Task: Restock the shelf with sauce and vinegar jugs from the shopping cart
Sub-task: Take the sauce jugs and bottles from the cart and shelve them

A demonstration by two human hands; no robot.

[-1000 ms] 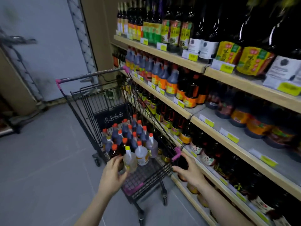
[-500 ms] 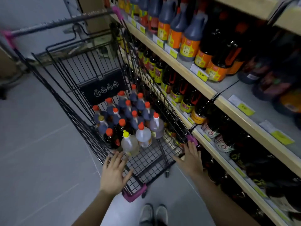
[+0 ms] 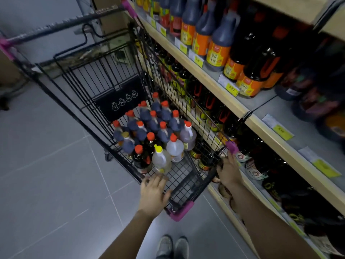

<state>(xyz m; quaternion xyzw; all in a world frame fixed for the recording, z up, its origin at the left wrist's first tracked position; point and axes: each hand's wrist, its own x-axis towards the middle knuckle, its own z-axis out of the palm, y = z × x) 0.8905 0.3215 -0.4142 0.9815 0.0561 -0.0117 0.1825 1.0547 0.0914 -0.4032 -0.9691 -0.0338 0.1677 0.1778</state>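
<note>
While right hand point(image 3: 228, 171) stays, left hand point(image 3: 154, 193) has entered cart point(image 3: 179, 214).

The shopping cart point(image 3: 115, 85) is black-coated metal wire with glossy pink plastic corner caps point(image 3: 180, 212). Its jugs point(image 3: 162, 159) are smooth plastic, some translucent, some dark and glossy. The shelf point(image 3: 220, 86) looks like pale matt wood, bearing paper price tags point(image 3: 231, 88).
</note>
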